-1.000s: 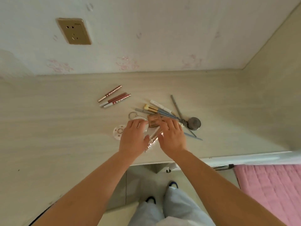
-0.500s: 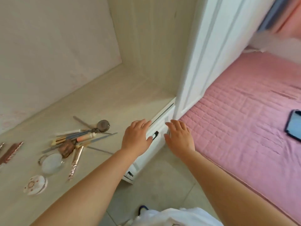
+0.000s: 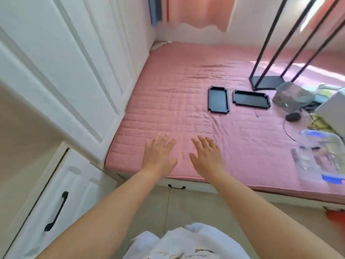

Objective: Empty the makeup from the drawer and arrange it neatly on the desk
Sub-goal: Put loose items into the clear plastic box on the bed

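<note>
My left hand (image 3: pixel 159 155) and my right hand (image 3: pixel 206 156) are stretched out side by side over the near edge of a pink quilted mattress (image 3: pixel 186 109). Both have straight, spread fingers and hold nothing. A white desk drawer (image 3: pixel 56 199) with a black handle (image 3: pixel 57 212) is at the lower left, closed. The desk top and the makeup are out of view. Two black trays (image 3: pixel 218 100) lie flat on the mattress beyond my hands.
White cabinet doors (image 3: pixel 65 62) stand at the left. A black metal stand (image 3: pixel 280 53) rises at the back right. A clear plastic box (image 3: pixel 321 156) and a heap of bags and cloth (image 3: pixel 295 98) lie at the right. A tiled floor (image 3: pixel 186 202) is below.
The view has swung right, from the desk with the makeup to the mattress. Both hands left the makeup pile, passed the desk's edge and now reach out over the mattress, empty.
</note>
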